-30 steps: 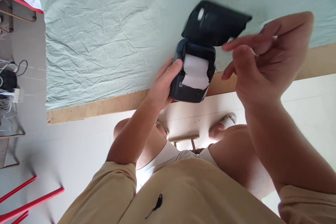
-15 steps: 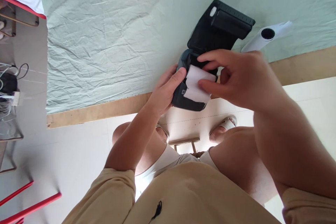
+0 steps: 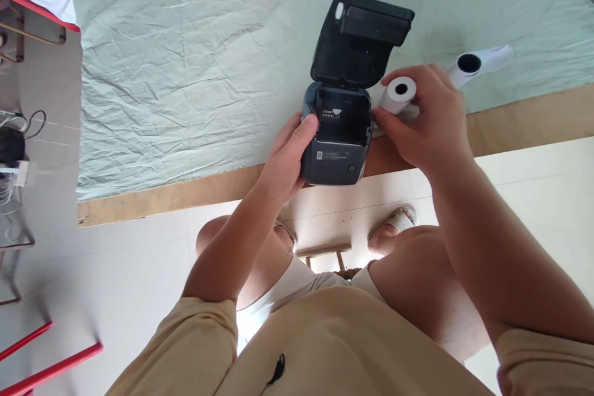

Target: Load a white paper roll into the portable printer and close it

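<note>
At the counter's (image 3: 185, 195) near edge, the person's L hand (image 3: 284, 158) was closed round the L side of a dark printer (image 3: 336, 164), thumb along the rim, fingers prob. underneath. The R hand (image 3: 436, 117) pinched a white paper roll (image 3: 393, 102) btwn thumb and fingers, just beside the printer's R side, not in its bay (image 3: 343, 127).

The printer looked stiff and fairly light, prob. OK in one hand w/ a grip on its solid side walls; the hinged lid (image 3: 359, 46) seemed the weaker spot to hold. The roll looked light, smooth, firm if wound tight, but its outer layer could crease or slip loose; best taken by its curved side, w/o squeezing the ends.

Printer's long axis ran away from the person, tilted slightly R at the far end; lid swung open on the far side, bay facing up, button end nearest the body. The roll's hollow end faced up toward the head, its axis leaning, lower part going down-L. Couldn't tell if the printer's base touched the counter.

Further R, on the green cloth (image 3: 185, 74), sat a second roll (image 3: 457, 77), dark core up, loose tail trailing R. Far L, nr the floor: cables (image 3: 7, 185) & red bars (image 3: 55, 368).
</note>
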A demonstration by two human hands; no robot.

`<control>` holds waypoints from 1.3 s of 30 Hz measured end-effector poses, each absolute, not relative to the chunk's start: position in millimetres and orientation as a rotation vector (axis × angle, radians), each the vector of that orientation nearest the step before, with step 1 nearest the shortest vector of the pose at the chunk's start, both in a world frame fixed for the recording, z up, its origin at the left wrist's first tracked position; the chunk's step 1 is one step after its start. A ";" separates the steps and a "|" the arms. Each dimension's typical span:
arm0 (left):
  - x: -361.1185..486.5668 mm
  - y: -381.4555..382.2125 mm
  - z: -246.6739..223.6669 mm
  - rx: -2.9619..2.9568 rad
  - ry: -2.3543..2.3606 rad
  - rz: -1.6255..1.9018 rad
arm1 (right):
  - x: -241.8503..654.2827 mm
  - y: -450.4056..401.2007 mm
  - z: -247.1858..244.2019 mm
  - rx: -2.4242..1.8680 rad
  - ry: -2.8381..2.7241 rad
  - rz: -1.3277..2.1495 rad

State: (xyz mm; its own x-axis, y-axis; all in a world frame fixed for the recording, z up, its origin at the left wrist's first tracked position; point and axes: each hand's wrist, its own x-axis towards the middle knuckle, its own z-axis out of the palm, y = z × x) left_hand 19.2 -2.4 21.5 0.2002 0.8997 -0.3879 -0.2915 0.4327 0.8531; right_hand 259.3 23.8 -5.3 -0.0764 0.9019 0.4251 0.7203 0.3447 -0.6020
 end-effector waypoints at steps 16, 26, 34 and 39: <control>19.4 -0.7 21.5 0.706 1.027 0.936 | 324.0 37.0 -28.8 -1.693 -1.647 -0.039; 23.1 -5.2 26.4 0.692 1.022 0.985 | 309.6 30.9 -22.1 -1.753 -1.614 0.110; 20.0 -2.0 20.7 0.724 1.017 0.934 | 319.6 33.1 -29.4 -1.698 -1.626 0.162; 21.0 -2.0 22.1 0.719 1.034 0.929 | 319.6 32.4 -26.8 -1.674 -1.538 0.210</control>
State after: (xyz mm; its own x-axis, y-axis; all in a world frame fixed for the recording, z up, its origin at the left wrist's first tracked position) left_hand 21.0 -2.0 22.1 0.2152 0.8955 -0.3895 -0.2917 0.4396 0.8495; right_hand 319.6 32.4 -26.8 0.2355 0.8864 0.3984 0.7468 0.0972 -0.6579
